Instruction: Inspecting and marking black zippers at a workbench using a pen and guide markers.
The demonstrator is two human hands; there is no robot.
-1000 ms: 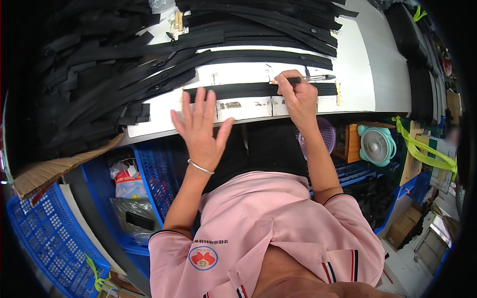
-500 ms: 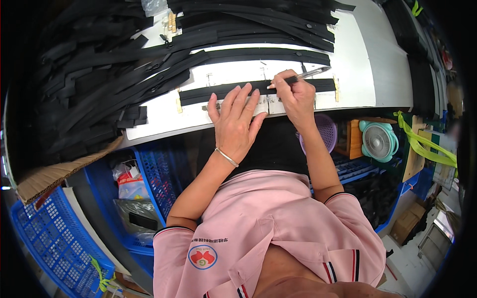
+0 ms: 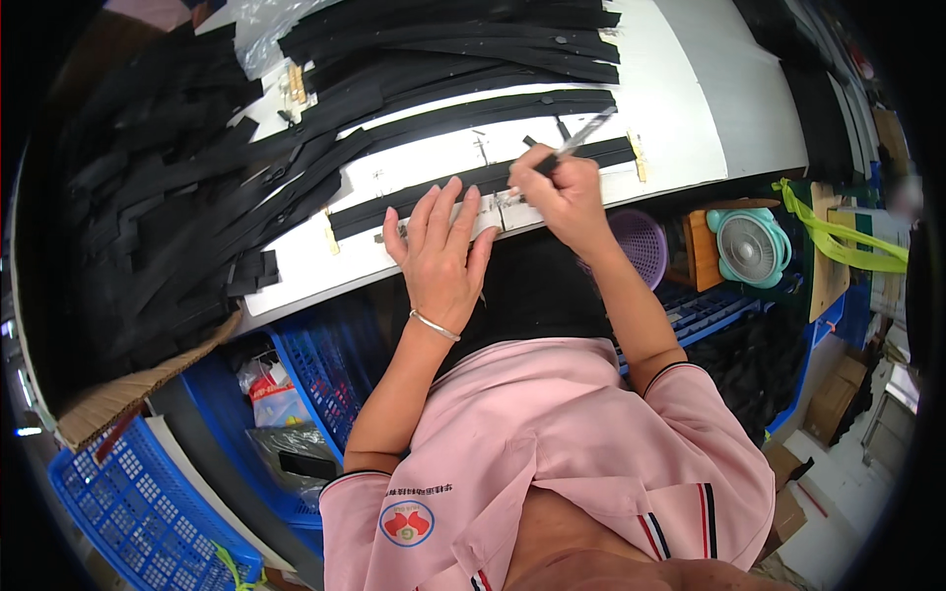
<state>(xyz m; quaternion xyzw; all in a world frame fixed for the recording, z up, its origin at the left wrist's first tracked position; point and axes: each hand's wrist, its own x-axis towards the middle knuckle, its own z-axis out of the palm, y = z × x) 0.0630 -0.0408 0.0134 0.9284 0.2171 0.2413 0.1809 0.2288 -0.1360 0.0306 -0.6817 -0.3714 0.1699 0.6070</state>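
A long black zipper [image 3: 360, 218] lies across the white board [image 3: 675, 143] near the table's front edge, between two yellowish tabs. My left hand [image 3: 440, 266], with a bracelet at the wrist, rests palm down, its fingers spread and their tips on the zipper. In my right hand [image 3: 572, 204] a clear-barrelled pen [image 3: 589, 131] with a black grip is pinched, tilted up to the right. Its tip is close to the zipper's near edge, by a dark line drawn on the board. My right hand covers part of the zipper.
More black zippers [image 3: 463, 49] lie behind on the board, and a large tangled heap [image 3: 148, 187] fills the left. Below the table are a blue crate [image 3: 315, 364], a purple basket [image 3: 639, 246] and a turquoise fan [image 3: 749, 246]. A cardboard flap [image 3: 148, 379] sticks out front left.
The whole view has shifted, so the table appears farther left. My right hand has brought the pen tip from the zipper's middle toward its near edge. My left hand stays pressed on the zipper.
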